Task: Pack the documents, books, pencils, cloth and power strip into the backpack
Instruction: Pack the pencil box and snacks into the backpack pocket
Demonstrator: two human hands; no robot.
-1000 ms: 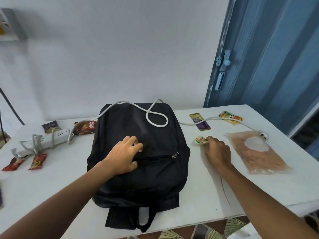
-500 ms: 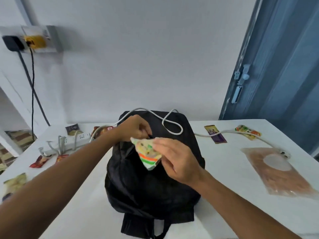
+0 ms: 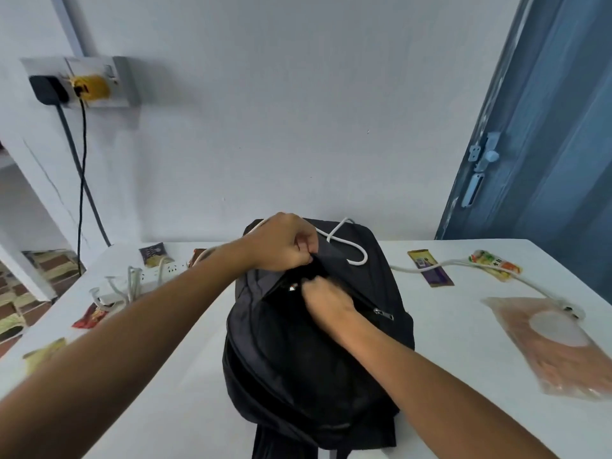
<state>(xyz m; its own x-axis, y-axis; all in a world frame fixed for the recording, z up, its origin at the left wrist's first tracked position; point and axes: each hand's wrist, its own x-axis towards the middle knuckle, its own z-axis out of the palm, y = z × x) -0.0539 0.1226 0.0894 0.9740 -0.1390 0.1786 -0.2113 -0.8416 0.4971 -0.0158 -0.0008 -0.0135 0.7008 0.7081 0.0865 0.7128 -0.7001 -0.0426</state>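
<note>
No legible txt anywhere: print on the small dark snack sachet (image 3: 153,253), purple-and-gold wrapper (image 3: 429,268) and orange-green packet (image 3: 495,264) is too blurred to read.

A white rectangular table (image 3: 185,392) carries a black fabric backpack (image 3: 298,359) at its middle, a white power strip (image 3: 155,276) and small snack sachets on the left, and a clear orange-filled plastic pouch (image 3: 559,356) on the right.
</note>
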